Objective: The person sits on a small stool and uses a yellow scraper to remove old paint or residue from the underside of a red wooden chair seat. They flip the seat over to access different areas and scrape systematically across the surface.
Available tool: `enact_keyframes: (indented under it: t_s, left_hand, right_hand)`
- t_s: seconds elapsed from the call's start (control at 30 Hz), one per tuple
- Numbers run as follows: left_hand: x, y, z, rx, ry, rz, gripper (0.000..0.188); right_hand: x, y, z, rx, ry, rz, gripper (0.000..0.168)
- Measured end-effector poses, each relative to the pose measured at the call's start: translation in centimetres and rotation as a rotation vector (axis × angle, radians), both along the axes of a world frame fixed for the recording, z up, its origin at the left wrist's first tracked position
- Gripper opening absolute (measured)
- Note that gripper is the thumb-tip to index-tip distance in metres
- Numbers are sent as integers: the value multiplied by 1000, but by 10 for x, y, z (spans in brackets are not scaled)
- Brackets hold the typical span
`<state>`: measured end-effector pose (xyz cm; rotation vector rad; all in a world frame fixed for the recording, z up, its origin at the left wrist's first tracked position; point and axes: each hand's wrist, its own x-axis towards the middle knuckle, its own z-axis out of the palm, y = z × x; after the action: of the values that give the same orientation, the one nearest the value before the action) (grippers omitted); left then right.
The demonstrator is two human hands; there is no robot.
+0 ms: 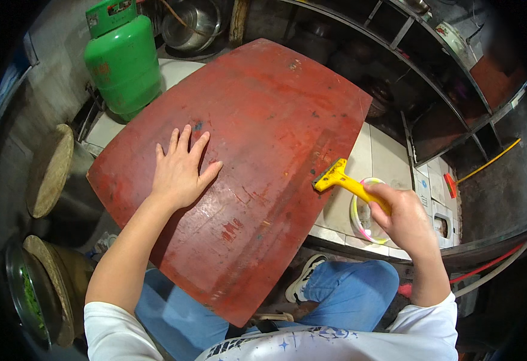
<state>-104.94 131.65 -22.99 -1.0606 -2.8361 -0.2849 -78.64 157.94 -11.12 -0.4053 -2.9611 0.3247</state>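
Note:
A large red-painted board (245,135) with scuffs and dark spots lies across the middle, its near corner reaching over my lap. My left hand (182,169) rests palm down on its left part, fingers spread, holding nothing. In my right hand (396,216) is the handle of a yellow scraper (335,177). The scraper's wide blade head is at the board's right edge; whether the blade touches the surface cannot be told. Beneath the scraper handle, a round container with a pink and yellow rim (357,216) stands on pale tiles (387,151), partly hidden by my right hand.
A green gas cylinder (123,63) stands beyond the board's left edge, near a metal pot (191,25). Lidded vessels and a bowl of greens (31,298) are at the left. Dark metal shelving (399,34) curves along the right, with red and grey hoses (489,266) below.

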Motion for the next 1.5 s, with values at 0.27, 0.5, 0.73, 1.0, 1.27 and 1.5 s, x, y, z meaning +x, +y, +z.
enact_keyframes:
  t_s: [0.27,0.5,0.73,1.0,1.27,1.5]
  left_hand:
    - [-1,-4,-5,8,-3,2,69]
    - [0,4,-4,18,-12,14,69]
    - [-3,1,-8,-9,22,28,68]
    - [2,6,-4,5,-8,28,68]
    - [0,-1,-5,9,-4,18,68]
    - [0,2,-2,21,0,-2,68]
  right_hand:
    - [1,-11,6,-4,-33,2,22]
    - [24,-14,-27,-139,112,-110,25]
    - [61,-35,-21,-177,118,-76,26]
    - [48,-32,-33,-141,122,-90,25]
    - [48,-33,-8,-180,99,-78,26]
    - [32,-10,-29,-131,224,-89,26]
